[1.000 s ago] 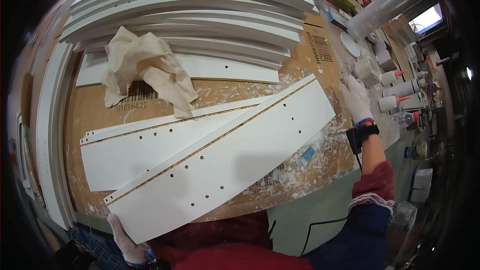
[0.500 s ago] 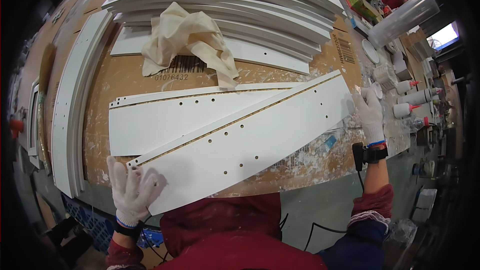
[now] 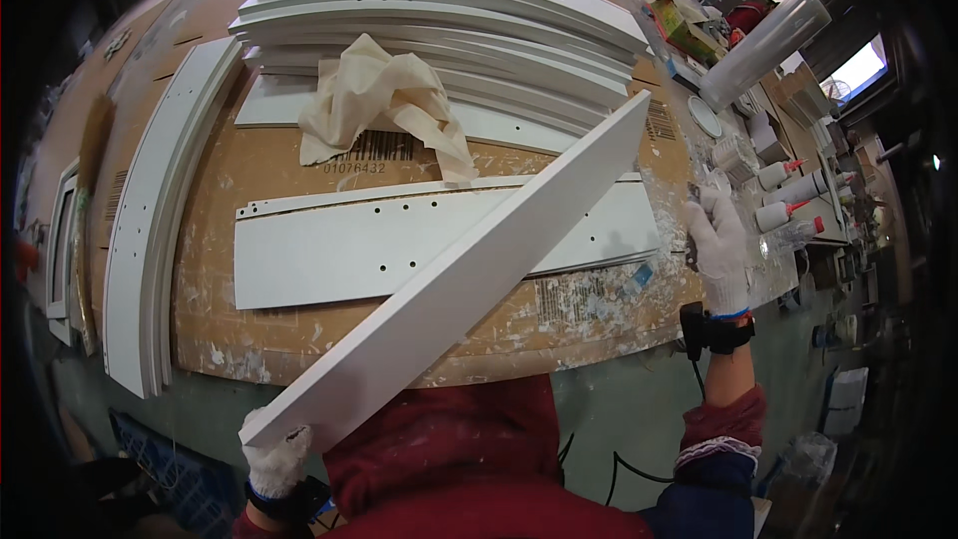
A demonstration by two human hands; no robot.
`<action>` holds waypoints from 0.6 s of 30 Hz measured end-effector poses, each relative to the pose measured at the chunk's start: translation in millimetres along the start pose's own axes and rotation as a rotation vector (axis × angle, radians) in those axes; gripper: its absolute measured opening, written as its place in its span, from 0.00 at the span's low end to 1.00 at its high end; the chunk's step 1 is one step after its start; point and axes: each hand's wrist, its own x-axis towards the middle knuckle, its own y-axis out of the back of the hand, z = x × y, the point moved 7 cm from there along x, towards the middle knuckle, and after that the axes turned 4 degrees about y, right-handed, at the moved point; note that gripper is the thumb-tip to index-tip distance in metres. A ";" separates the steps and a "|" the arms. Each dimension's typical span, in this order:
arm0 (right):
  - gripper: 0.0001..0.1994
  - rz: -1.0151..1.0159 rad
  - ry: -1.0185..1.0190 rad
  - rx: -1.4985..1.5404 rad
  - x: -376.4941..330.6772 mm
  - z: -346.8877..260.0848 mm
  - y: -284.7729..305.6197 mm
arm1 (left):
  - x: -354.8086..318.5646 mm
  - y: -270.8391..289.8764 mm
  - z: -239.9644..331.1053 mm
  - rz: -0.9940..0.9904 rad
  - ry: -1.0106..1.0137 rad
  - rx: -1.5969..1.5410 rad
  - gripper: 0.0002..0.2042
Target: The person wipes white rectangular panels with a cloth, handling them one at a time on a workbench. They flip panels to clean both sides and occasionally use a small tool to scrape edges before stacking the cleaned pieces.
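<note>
My left hand (image 3: 275, 459), in a white knit glove, grips the lower-left end of a long white board (image 3: 464, 269). The board is tilted so a plain white surface shows, and it slants up to the right over the cardboard-covered table. Beneath it lies another white board (image 3: 319, 250) with drilled holes and a groove along its far edge. My right hand (image 3: 717, 245), also gloved, is off to the right, apart from both boards, its fingers loosely spread with nothing visible in them. A cream cloth (image 3: 384, 100) lies crumpled beyond the lower board.
A tall stack of white boards (image 3: 439, 15) stands at the far side, and more boards (image 3: 165, 220) lie along the left. White bottles with red nozzles (image 3: 776, 216), a clear plastic roll (image 3: 763, 50) and a round white lid (image 3: 704, 117) are at the right.
The held board has turned, from its holed face to a plain surface. My left hand has moved lower and closed round its end; my right hand has come away from the other end.
</note>
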 end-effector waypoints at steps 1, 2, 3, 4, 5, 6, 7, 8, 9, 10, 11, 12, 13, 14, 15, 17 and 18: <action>0.11 -0.049 0.174 -0.107 -5.7 -27.5 -23.3 | -7.8 3.3 -18.7 0.099 0.166 -0.120 0.16; 0.11 -0.093 0.339 -0.217 -16.5 -52.7 -49.7 | -15.8 6.8 -35.0 0.190 0.332 -0.239 0.16; 0.11 -0.171 0.567 -0.271 -32.8 -72.2 -73.1 | -10.9 3.7 -26.8 0.057 0.153 0.102 0.16; 0.12 -0.255 0.798 -0.321 -52.8 -88.8 -98.8 | -8.0 1.5 -23.7 -0.068 -0.034 0.441 0.16; 0.12 -0.412 0.720 -0.294 -65.6 -94.9 -128.3 | -10.8 3.1 -39.5 -0.064 0.222 0.013 0.15; 0.13 -0.533 0.703 -0.299 -82.4 -104.7 -150.2 | -15.8 3.4 -52.6 0.040 0.455 -0.418 0.15; 0.13 -0.477 1.044 -0.233 -107.8 -113.9 -165.0 | -14.6 -3.8 -47.9 0.080 0.454 -0.547 0.15; 0.14 -0.764 0.901 -0.300 -121.2 -114.2 -194.7 | -14.2 -8.5 -45.7 0.130 0.461 -0.667 0.15; 0.16 -0.851 0.956 -0.371 -138.1 -114.8 -215.0 | -13.2 -10.5 -46.7 0.178 0.468 -0.789 0.15; 0.14 -0.836 0.990 -0.270 -143.8 -122.6 -221.3 | -11.6 -14.2 -58.0 0.117 0.535 -0.833 0.16; 0.14 -0.855 1.000 -0.321 -145.0 -121.6 -229.4 | -16.0 -12.8 -67.4 0.106 0.552 -0.828 0.16; 0.13 -0.872 1.009 -0.372 -145.1 -119.1 -235.7 | -19.7 -12.5 -75.8 0.094 0.568 -0.823 0.16; 0.13 -0.895 1.016 -0.427 -144.3 -116.9 -240.5 | -16.0 -17.5 -67.3 0.082 0.588 -0.822 0.16; 0.10 -0.785 1.081 -0.548 -136.1 -119.3 -235.4 | -14.0 -20.8 -53.5 0.107 0.557 -0.818 0.14; 0.08 -0.639 1.124 -0.606 -122.8 -111.7 -227.9 | -13.0 -23.1 -54.8 0.052 0.537 -0.807 0.14; 0.07 -0.397 1.116 -0.637 -86.2 -91.7 -206.4 | -12.7 -18.3 -64.8 -0.045 0.491 -0.783 0.15; 0.07 -0.303 1.078 -0.606 -63.7 -83.7 -191.5 | -18.0 -12.0 -72.1 -0.036 0.493 -0.780 0.17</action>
